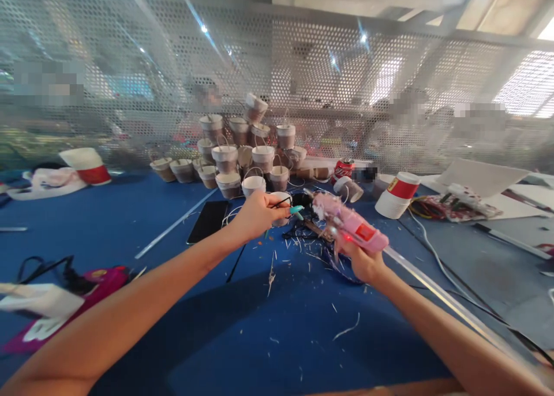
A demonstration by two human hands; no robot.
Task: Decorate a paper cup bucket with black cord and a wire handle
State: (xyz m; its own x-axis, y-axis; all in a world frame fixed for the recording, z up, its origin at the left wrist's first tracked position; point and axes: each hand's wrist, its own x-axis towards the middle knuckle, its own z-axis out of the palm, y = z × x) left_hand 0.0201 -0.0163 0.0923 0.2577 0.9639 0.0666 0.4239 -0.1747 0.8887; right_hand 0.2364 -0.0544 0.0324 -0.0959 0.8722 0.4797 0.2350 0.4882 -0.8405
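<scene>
My right hand (pixel 361 260) is wrapped round the grip of a pink hot glue gun (pixel 352 220) with a small red light on. Its nozzle points left toward my left hand, and a long clear glue stick (pixel 437 292) runs out behind it. Thumb and fingers of my left hand (pixel 264 214) are pinched on a thin black strand (pixel 283 201), whose full length I cannot make out. Just behind those fingers stands a small white cup-like bucket (pixel 282 198), partly hidden by them. Stringy bits of fibre (pixel 272 277) lie on the blue table (pixel 242 338) below.
Several little buckets with handles (pixel 225 159) are stacked at the back. A phone (pixel 208 221) lies left of my hand. A red can (pixel 344 168), paper cups (pixel 397 195) and cables (pixel 426 237) are on the right. A purple bag (pixel 82 298) lies at left; perforated metal panels (pixel 151 55) stand behind.
</scene>
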